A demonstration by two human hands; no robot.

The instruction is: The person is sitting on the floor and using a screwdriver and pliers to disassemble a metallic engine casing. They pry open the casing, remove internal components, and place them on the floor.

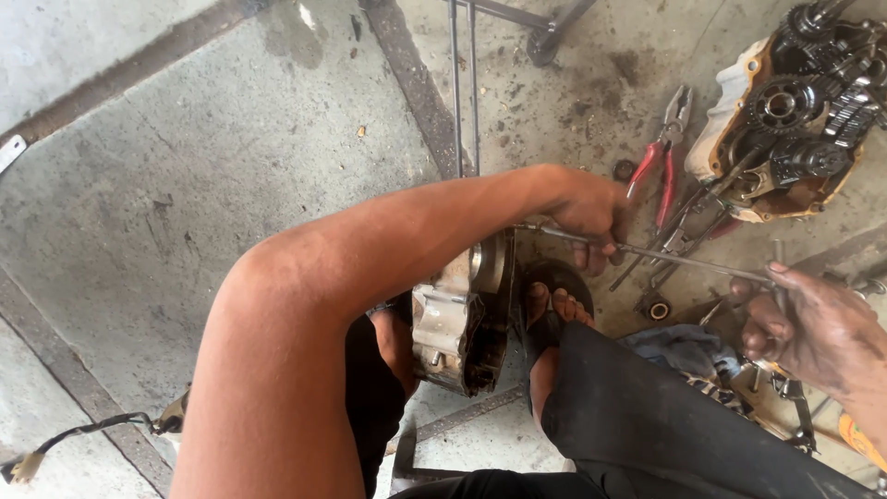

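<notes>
My left hand (587,211) reaches across and grips the shaft of a long metal T-handle wrench (684,257) near its working end, just above a grey engine casing (462,319) that stands on edge between my feet. My right hand (802,323), smeared with grease, holds the wrench's cross handle at the right. The wrench lies nearly level between both hands. Its tip is hidden behind my left hand and the casing.
An opened engine half with gears (795,111) lies at the upper right. Red-handled pliers (661,152) and several loose tools (684,231) lie beside it. My sandalled foot (552,310) is by the casing. A blue rag (679,346), a wire connector (28,462) and thin rods (464,83) lie on the concrete.
</notes>
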